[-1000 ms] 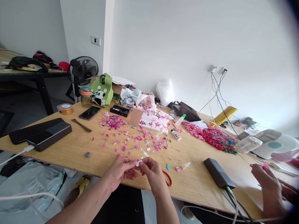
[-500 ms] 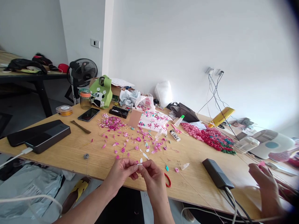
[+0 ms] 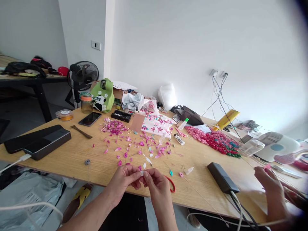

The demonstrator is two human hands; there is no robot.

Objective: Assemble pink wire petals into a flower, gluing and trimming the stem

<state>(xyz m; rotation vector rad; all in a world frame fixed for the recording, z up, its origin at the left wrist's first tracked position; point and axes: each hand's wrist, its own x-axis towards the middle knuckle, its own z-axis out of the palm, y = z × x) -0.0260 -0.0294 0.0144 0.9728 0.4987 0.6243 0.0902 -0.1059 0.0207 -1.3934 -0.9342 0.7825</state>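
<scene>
Between the fingertips of both hands sits a small white piece (image 3: 142,173), too small to tell its exact kind. My left hand (image 3: 128,177) pinches one side of it and my right hand (image 3: 155,181) the other, thumbs almost touching. Just beyond the fingers, white leaf-shaped pieces (image 3: 149,160) lie on the table. Loose pink petals (image 3: 125,155) are scattered around them. Red-handled scissors (image 3: 171,184), partly hidden, lie beside my right hand. A teal leaf-shaped piece (image 3: 171,173) and a pink ring-like spool (image 3: 181,174) rest to the right.
A black power bank (image 3: 222,178) with cables stands at the right, near another person's hand (image 3: 269,183) holding something pink. A phone (image 3: 89,118), a glass jar (image 3: 86,103) and a larger black device (image 3: 48,142) occupy the left. Red and pink strands (image 3: 214,139) are heaped at the back right.
The white piece shows more clearly between my fingertips, and my fingers have shifted slightly. The whole view has moved a little; the table items stay in place.
</scene>
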